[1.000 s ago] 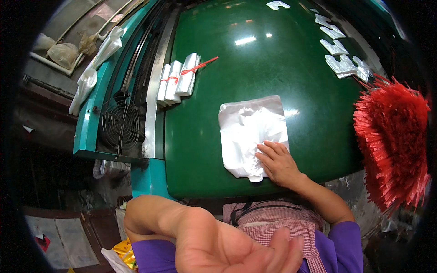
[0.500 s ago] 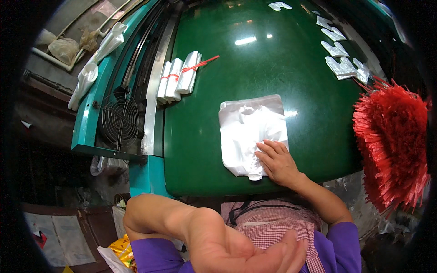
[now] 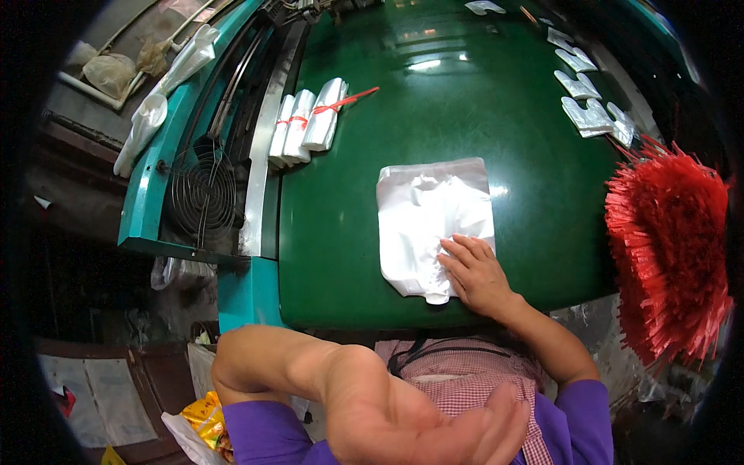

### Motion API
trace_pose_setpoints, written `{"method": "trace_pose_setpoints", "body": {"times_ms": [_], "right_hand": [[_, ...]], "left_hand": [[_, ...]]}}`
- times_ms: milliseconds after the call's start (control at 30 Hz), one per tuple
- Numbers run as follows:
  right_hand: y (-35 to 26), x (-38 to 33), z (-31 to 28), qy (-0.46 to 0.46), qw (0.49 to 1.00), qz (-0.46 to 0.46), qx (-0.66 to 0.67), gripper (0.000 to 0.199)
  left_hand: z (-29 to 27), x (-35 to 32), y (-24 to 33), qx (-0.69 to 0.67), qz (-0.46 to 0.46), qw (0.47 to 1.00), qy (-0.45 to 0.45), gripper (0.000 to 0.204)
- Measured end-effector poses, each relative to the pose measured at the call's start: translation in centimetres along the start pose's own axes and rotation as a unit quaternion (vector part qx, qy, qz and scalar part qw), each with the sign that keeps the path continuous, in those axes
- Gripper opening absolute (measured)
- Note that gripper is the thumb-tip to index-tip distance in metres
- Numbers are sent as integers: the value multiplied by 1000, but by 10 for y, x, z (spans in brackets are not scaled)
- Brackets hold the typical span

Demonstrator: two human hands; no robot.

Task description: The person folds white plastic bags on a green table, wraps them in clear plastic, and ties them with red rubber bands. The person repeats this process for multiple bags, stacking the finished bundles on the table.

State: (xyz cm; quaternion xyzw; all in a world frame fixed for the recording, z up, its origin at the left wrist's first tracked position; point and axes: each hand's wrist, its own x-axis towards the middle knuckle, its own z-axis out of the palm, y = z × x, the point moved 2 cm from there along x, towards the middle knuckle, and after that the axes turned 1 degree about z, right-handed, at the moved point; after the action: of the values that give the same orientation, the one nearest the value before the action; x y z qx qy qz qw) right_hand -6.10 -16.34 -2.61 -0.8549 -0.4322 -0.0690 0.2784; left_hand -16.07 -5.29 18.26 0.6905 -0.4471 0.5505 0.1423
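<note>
A flat stack of thin, shiny white plastic bags lies near the front edge of the green work surface. Resting on its lower right part is my right hand, fingers spread lightly over the wrinkled film. My left hand is raised close to the camera, well in front of the surface. Its palm faces up and its fingers are loosely bent, with nothing visible in them. At the left, several rolled bundles of white bags lie side by side, tied with red strips.
A thick bunch of red plastic strips hangs at the right edge. Behind it are several small notched plastic offcuts. A teal machine frame with a round wire fan guard borders the left side. A yellow packet sits lower left.
The view has shifted slightly. My right hand stays on the bag stack, and my left hand keeps nearly the same pose; nothing has been picked up or let go.
</note>
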Motion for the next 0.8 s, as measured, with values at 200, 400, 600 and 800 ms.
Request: {"method": "trace_pose_setpoints", "body": {"times_ms": [200, 400, 600, 800], "right_hand": [[0, -1, -1, 6, 1000, 5, 2, 32], [-2, 2, -2, 1, 1000, 2, 2, 31], [0, 1, -2, -2, 1000, 8, 8, 32], [1, 0, 0, -17, 1000, 7, -6, 34]], "left_hand": [[3, 1, -6, 47, -3, 999, 7, 30], [12, -10, 1, 157, -50, 983, 84, 33], [3, -3, -5, 67, 61, 995, 30, 33], [1, -13, -2, 58, 76, 995, 20, 34]]}}
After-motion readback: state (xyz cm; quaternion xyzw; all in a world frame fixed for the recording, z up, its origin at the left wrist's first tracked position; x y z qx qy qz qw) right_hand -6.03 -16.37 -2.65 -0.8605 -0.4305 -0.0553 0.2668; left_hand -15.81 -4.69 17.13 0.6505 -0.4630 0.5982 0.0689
